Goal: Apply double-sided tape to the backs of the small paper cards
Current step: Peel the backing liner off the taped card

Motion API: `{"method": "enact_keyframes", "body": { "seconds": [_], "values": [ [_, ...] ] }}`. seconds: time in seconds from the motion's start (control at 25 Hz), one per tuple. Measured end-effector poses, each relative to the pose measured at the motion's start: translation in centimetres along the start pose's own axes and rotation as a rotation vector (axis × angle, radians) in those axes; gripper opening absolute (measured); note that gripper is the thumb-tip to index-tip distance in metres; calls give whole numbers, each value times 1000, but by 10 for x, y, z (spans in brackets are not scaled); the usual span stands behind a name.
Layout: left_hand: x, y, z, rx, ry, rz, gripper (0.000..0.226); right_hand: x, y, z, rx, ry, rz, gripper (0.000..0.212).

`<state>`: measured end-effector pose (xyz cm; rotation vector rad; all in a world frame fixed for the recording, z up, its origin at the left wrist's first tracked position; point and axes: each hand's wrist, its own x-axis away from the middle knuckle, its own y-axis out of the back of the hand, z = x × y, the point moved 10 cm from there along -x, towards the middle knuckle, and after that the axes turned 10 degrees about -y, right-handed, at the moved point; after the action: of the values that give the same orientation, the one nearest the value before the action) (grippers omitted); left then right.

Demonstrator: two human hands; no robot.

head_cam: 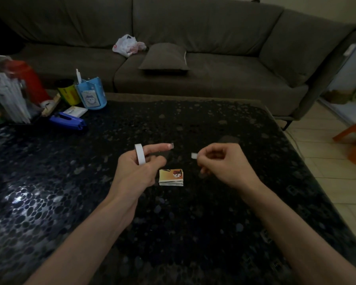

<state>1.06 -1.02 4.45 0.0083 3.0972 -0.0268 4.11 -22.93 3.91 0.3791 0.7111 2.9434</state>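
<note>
A small stack of paper cards [171, 177], its top card orange with a picture, lies on the dark pebble-patterned table [193, 223] between my hands. My left hand [138, 171] wears a white roll of double-sided tape [140, 154] like a ring around a finger. Its index finger points out straight, and a small clear bit of tape [171, 145] clings to the fingertip. My right hand [222, 165], a little right of the cards, pinches a small white piece of tape [194, 155] between thumb and fingertip, above the table.
At the table's far left stand a blue pen holder [92, 93], a yellow-green can [68, 92], a red bottle [29, 79], a blue stapler-like tool [67, 120] and a clear bundle of straws. A grey sofa [193, 38] with a cushion and plastic bag lies behind.
</note>
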Motion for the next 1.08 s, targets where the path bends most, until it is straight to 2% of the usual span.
{"method": "enact_keyframes", "body": {
  "seconds": [0.12,0.2,0.28,0.56,0.88,1.08],
  "values": [
    [-1,-1,0,3,-7,-11,35,-20,-6,-42,454,-113,18,11],
    [-2,-1,2,-15,-1,-17,34,-29,-8,-71,566,-206,81,9],
    [-3,-3,3,-26,-1,-14,34,-33,-4,-82,625,-208,82,10],
    [-3,-3,7,-61,16,-22,32,-34,1,-74,735,-142,47,26],
    [-2,20,16,-85,62,-50,32,-32,9,-62,607,-39,-58,27],
    [0,32,21,-96,63,-38,31,-24,-45,-34,642,216,-14,35]
  ]
}}
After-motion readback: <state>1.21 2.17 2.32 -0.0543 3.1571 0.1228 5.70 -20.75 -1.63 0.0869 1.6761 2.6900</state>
